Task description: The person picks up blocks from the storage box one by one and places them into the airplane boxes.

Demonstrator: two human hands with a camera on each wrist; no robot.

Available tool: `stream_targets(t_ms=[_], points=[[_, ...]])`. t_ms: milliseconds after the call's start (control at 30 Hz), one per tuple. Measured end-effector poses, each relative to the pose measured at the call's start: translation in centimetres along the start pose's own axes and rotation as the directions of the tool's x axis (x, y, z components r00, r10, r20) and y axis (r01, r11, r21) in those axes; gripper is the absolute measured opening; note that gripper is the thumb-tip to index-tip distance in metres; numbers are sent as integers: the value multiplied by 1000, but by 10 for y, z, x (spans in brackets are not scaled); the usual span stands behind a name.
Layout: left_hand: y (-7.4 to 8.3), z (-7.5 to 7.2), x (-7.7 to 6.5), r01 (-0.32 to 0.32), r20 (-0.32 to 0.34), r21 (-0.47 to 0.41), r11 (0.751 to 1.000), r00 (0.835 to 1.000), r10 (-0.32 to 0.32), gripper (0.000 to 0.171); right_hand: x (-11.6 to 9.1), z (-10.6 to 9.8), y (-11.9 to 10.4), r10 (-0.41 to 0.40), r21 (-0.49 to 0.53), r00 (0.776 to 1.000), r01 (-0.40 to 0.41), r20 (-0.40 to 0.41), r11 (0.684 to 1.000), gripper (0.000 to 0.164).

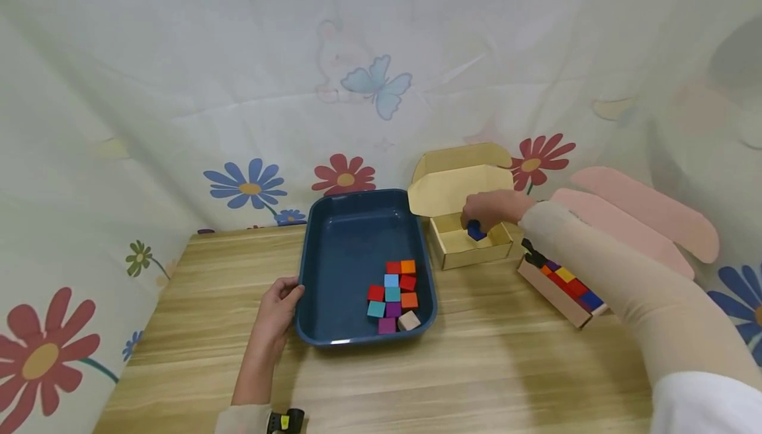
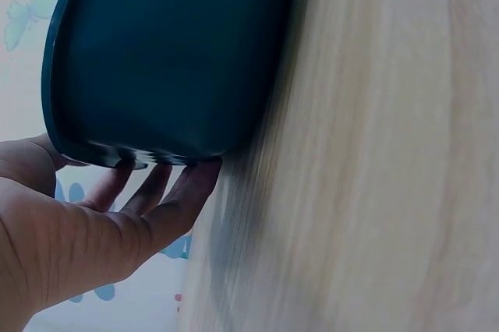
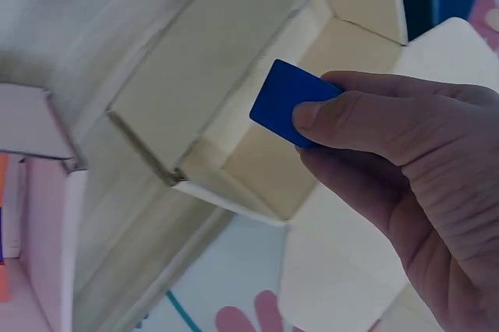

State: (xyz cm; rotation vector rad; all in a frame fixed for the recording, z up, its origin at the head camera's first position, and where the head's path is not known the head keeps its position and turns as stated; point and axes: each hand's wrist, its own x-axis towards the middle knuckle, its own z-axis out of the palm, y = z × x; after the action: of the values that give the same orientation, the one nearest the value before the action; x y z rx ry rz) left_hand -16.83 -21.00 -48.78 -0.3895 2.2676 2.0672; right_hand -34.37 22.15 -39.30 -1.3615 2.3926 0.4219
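Observation:
My right hand (image 1: 491, 209) pinches a blue block (image 3: 290, 102) between thumb and fingers, over the open yellow box (image 1: 470, 259). In the right wrist view, the bare floor of this box shows below the block. At the left side of a dark blue tray (image 1: 345, 255), my left hand (image 1: 278, 308) grips the rim, thumb at the top edge and fingers against the outer wall, as the left wrist view shows. Several coloured cubes (image 1: 392, 294), among them red, orange, teal and purple ones, sit in the tray's near right part, with a plain wooden cube (image 1: 409, 321) at the corner.
An open pink box (image 1: 556, 295) stands to the right beneath my right forearm. It holds several coloured blocks (image 1: 565, 275) and a black object (image 1: 534, 254). A flower-printed curtain (image 1: 268, 110) hangs behind the wooden table (image 1: 476, 368).

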Motion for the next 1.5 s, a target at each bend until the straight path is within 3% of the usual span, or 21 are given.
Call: stream_targets(t_ms=[267, 333, 500, 667, 833, 1067, 1500], points=[[3, -2, 2, 23, 8, 25, 999, 1000, -23, 36, 0, 9, 3, 88, 25, 991, -91, 100, 996, 29], [4, -2, 3, 19, 8, 27, 999, 1000, -19, 36, 0, 8, 5, 75, 10, 991, -76, 107, 997, 33], [5, -3, 5, 2, -9, 28, 1000, 1000, -2, 34, 3, 8, 11, -30, -9, 994, 31, 104, 999, 25], [5, -3, 4, 5, -6, 19, 1000, 1000, -5, 34, 8, 13, 14, -75, 7, 986, 74, 148, 997, 19], [5, -3, 3, 19, 10, -1, 1000, 1000, -19, 34, 10, 18, 13, -59, -2, 980, 60, 189, 998, 13], [5, -5, 3, 39, 36, -8, 999, 999, -39, 36, 8, 20, 10, 30, 51, 968, -44, 248, 998, 18], [1, -5, 3, 38, 46, -11, 999, 998, -37, 36, 6, 25, 10, 12, 94, 975, -34, 222, 995, 23]])
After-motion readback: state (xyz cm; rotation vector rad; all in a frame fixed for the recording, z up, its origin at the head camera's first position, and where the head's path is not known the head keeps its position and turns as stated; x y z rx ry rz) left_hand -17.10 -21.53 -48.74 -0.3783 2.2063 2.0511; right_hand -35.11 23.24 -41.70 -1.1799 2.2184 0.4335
